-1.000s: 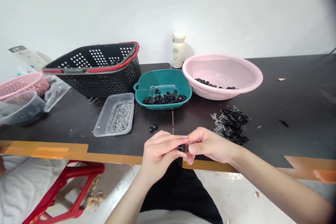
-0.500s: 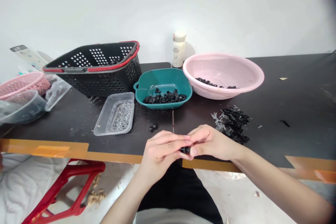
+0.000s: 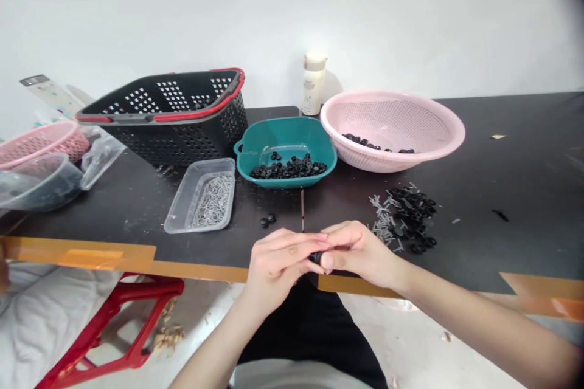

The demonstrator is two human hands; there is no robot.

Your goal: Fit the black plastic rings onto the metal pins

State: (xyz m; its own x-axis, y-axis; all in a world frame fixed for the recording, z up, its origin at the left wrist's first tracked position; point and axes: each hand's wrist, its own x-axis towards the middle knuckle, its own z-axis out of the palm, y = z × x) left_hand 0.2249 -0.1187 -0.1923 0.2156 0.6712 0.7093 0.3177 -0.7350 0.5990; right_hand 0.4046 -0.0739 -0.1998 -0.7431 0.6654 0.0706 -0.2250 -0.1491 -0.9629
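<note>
My left hand [image 3: 278, 264] and my right hand [image 3: 358, 252] meet at the near edge of the black table [image 3: 502, 176]. Both pinch a small black part [image 3: 316, 256] between their fingertips; most of it is hidden by the fingers. A loose heap of black rings and small metal pins [image 3: 406, 219] lies just right of my right hand. Two black rings [image 3: 267, 220] lie on the table a little beyond my left hand.
A teal bowl [image 3: 255, 149] holding black rings stands behind my hands, with a clear tray of metal pins [image 3: 205, 200] left of it. Further back are a pink colander [image 3: 392, 127], a black basket with red handles [image 3: 173, 115] and a white bottle [image 3: 314, 82]. A red stool [image 3: 114, 328] stands under the table.
Both hands stayed together at the table edge, fingers shifting slightly on the small black part. The camera drifted a little.
</note>
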